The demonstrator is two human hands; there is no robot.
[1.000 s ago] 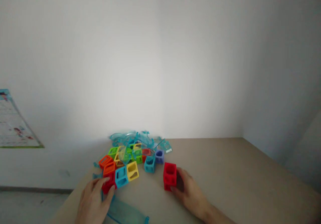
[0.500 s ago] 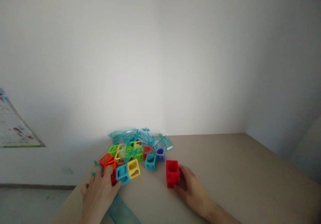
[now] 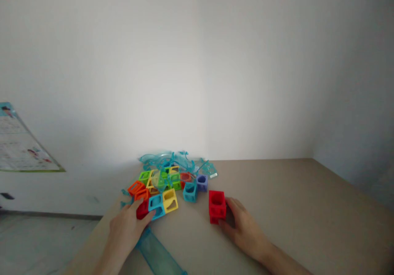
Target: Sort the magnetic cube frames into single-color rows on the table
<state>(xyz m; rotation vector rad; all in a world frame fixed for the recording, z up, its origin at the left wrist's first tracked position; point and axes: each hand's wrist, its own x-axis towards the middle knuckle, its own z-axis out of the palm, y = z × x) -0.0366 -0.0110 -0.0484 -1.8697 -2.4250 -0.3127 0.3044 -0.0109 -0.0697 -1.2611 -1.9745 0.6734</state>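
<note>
Fingers of my right hand (image 3: 246, 228) are closed on the right side of a red hollow block (image 3: 217, 206), which looks like two cubes stacked. My left hand (image 3: 127, 228) pinches a darker red block (image 3: 142, 210) at the front of the pile, thumb on one side and fingers on the other. Against that block sits a light-blue hollow block (image 3: 156, 204), with a yellow one (image 3: 170, 200) beside it. Orange blocks (image 3: 141, 194) lie just beyond my left fingertips. Between the hands, farther back, stand a teal cube (image 3: 190, 192) and a purple cube (image 3: 202, 182).
Clear teal plastic pieces (image 3: 160, 159) are heaped with green blocks (image 3: 144, 177) against the wall. A flat translucent teal strip (image 3: 161, 252) lies near the front of the beige table (image 3: 277, 197). A poster (image 3: 27, 143) hangs on the left wall.
The view has shifted a little, so everything sits slightly right and higher. My left fingers have drawn back from the orange blocks onto the dark red block. My right hand keeps its red block.
</note>
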